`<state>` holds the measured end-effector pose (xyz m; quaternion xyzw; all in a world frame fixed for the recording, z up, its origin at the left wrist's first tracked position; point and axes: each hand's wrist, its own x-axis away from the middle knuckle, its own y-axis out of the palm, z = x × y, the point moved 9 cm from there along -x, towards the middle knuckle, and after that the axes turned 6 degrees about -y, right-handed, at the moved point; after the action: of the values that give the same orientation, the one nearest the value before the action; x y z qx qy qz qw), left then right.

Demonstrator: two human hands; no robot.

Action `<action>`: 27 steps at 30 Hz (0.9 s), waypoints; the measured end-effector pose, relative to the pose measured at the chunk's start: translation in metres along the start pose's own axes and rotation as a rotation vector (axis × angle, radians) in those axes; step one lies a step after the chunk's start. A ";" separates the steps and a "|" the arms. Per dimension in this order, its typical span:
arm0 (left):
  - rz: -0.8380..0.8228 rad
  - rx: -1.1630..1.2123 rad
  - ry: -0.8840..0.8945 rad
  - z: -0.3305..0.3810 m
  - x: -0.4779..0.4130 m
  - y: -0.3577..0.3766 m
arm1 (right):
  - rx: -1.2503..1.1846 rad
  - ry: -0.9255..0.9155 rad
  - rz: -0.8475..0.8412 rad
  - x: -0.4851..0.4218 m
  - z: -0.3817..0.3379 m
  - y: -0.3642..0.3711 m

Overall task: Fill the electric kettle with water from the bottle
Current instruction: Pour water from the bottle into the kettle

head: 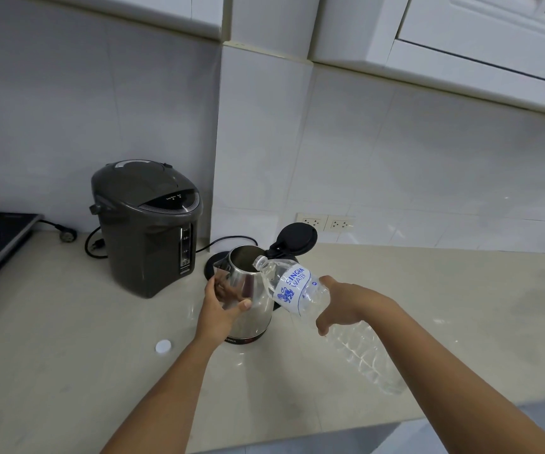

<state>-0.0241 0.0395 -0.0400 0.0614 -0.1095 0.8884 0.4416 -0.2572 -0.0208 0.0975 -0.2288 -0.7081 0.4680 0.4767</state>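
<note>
From the head camera, the stainless-steel electric kettle [248, 299] stands on the pale surface [68, 355] toward its back edge, just in front of its black base, with the black lid [297, 239] swung up and the mouth open. The kettle is stiff, and its polished wall looks slick; it will grow heavier as it fills, so bracing the body is a fair way to keep it from sliding. The left hand [220, 311] does that, its grip wrapped around the kettle's near side below the spout, forearm reaching up from the surface's front edge. The clear Singha water bottle [300, 290] is thin plastic, light and soft enough to buckle if squeezed, so the ribbed middle is the sensible place to hold it. The right hand [340, 306] has its grip clenched around that middle, wrist turned so the bottle tilts neck-down, its uncapped mouth over the kettle's rim. Whether water is flowing cannot be told. A white bottle cap [163, 347] lies near the left forearm, and a dark electric water dispenser [148, 227] stands to the kettle's left.
</note>
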 end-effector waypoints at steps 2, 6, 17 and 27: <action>-0.001 -0.001 0.001 0.000 0.000 0.000 | 0.000 0.001 -0.002 0.000 0.000 0.000; -0.002 0.001 0.014 0.000 0.000 -0.001 | 0.003 0.001 -0.002 0.000 0.000 0.000; -0.007 -0.012 0.015 -0.006 -0.005 -0.001 | 0.005 -0.003 -0.010 0.000 -0.001 0.000; 0.004 -0.018 0.015 -0.008 -0.006 -0.001 | 0.013 0.004 -0.021 -0.002 0.001 -0.001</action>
<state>-0.0197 0.0371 -0.0490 0.0508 -0.1142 0.8887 0.4412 -0.2574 -0.0230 0.0970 -0.2192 -0.7063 0.4671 0.4847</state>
